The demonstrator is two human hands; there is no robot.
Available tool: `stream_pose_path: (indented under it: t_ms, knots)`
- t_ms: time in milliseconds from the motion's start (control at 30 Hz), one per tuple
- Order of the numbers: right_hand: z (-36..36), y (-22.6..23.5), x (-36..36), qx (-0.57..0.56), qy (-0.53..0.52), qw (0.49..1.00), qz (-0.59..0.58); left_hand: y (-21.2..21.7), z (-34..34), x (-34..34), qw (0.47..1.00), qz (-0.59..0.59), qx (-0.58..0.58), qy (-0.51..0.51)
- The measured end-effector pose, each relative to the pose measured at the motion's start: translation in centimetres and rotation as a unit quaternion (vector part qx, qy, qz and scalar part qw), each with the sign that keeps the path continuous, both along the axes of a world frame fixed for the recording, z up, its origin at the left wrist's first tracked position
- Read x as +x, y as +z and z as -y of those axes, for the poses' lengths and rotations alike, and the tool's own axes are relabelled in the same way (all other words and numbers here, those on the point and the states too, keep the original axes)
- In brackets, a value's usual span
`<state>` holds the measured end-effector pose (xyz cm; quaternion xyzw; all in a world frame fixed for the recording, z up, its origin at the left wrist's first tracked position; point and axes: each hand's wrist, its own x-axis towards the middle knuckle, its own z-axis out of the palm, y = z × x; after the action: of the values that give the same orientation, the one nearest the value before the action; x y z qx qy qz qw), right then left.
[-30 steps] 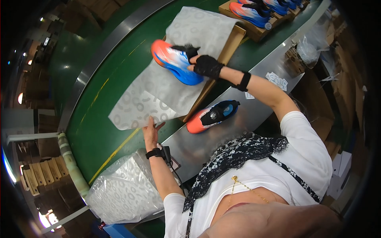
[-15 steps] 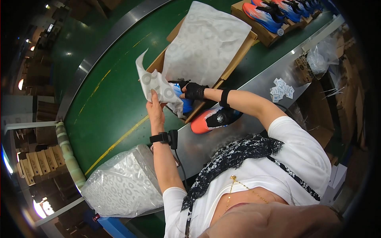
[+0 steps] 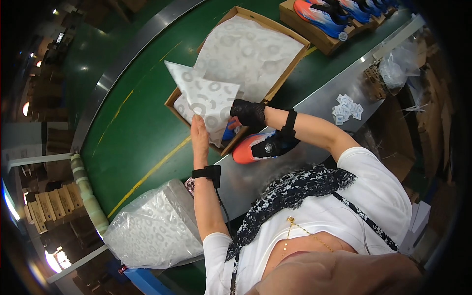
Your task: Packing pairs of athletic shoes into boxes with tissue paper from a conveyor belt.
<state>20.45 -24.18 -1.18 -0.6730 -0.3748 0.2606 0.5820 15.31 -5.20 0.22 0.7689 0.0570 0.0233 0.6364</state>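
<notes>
Both hands at cardboard shoebox (image 3: 288, 73)
At seven o'clock, our left hand (image 3: 199, 135) pinches patterned tissue paper (image 3: 216, 98) between thumb and fingers; at six, we cannot tell whether our gloved right hand (image 3: 248, 113) grips.

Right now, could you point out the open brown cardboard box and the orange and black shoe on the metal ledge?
Open brown cardboard box (image 3: 287, 73), head view: its long right-hand wall.
Orange and black shoe (image 3: 260, 149), head view: its black upper.

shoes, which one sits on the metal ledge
The shoe nearest the white shirt; the other shoes are in or on cardboard boxes.
</notes>
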Motion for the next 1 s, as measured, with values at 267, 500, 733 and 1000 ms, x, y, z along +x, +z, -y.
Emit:
stream_pose_path:
  t_ms: [267, 500, 733, 1000]
  knots:
    - [6.9, 4.7, -1.4, 0.327, -0.229, 0.739, -0.543, 2.5, 5.0, 1.5, 0.903, 0.097, 0.408, -0.087]
    - [14.5, 1.7, -8.5, -0.219, -0.313, 0.911, 0.154, 0.0, 5.1, 2.9, 0.768, -0.173, 0.603, -0.125]
    - [17.2, -3.4, -12.1, -0.166, -0.135, 0.977, -0.024, 3.7, 6.5, -2.1, 0.937, -0.116, 0.237, -0.230]
    - [11.9, 3.1, -9.5, -0.217, -0.119, 0.968, 0.044, -0.4, 6.1, -11.1, 0.983, -0.078, 0.103, -0.129]
